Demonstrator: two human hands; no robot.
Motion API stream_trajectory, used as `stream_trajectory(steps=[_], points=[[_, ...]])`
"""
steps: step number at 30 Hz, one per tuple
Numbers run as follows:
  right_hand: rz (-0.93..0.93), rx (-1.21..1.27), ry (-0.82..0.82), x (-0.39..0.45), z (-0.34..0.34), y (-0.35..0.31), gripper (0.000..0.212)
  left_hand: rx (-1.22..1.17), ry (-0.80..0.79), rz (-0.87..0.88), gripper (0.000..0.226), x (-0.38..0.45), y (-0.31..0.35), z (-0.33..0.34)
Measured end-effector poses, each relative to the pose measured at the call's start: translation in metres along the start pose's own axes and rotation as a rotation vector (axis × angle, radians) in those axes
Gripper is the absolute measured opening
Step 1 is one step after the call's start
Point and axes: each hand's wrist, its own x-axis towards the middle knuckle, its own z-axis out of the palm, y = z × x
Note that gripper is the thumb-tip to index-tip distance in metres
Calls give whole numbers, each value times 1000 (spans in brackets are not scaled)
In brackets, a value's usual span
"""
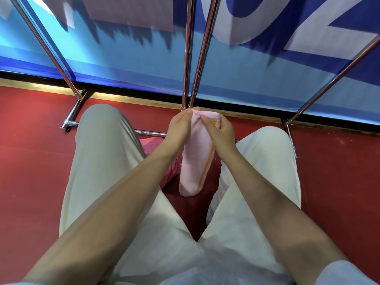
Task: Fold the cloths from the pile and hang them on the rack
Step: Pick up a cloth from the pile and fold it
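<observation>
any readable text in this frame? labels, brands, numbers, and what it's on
Banner: large white characters on blue, cropped by the frame edge and motion-blurred; one looks like "0" or "O", another like "Z" or "2", so no whole word can be read.
Pink cloth: orange stripe only, no label or print showing.
Rack: bare metal poles, no markings visible.

Cloth point(195, 161): pale pink terry, soft matt nap, orange woven stripe. Rack point(197, 58): polished chrome metal tubes, glossy. Floor point(30, 161): red, smooth, matt. Banner point(123, 58): blue, slight sheen. Trousers point(102, 161): cream matt fabric.
</observation>
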Motion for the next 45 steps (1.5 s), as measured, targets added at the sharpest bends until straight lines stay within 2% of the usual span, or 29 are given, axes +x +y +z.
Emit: stream_trajectory(steps=[5,9,14,20,23,27,32,34,37,40,45], points=[[15,6,88,1,1,-4,9,37,-52,48,40,-6,0,7],[60,15,91,2,5,-5,11,98,17,108,30,-5,-6,4],[55,79,-6,1,14,-2,16,31,180,114,24,-3,-4,0],[45,162,-179,-2,18,4,14,-90,252,130,24,1,13,-12],[78,103,-232,-3,26,12,21,-115,223,142,21,2,20,-23],[100,-62,-304,-7,36,27,18,-196,225,141,16,5,28,-35],[121,-256,-407,-6,47,43,13,-286,252,108,30,6,32,-51],[122,-280,-433,-6,50,48,10,-308,258,109,30,8,33,-56],[151,-307,-474,-7,54,53,16,-321,267,101,29,10,33,-58],[208,-286,-524,-4,60,57,10,-316,300,82,30,15,31,-64],[292,-214,-467,3,63,57,24,-448,440,22,15,24,39,-78]])
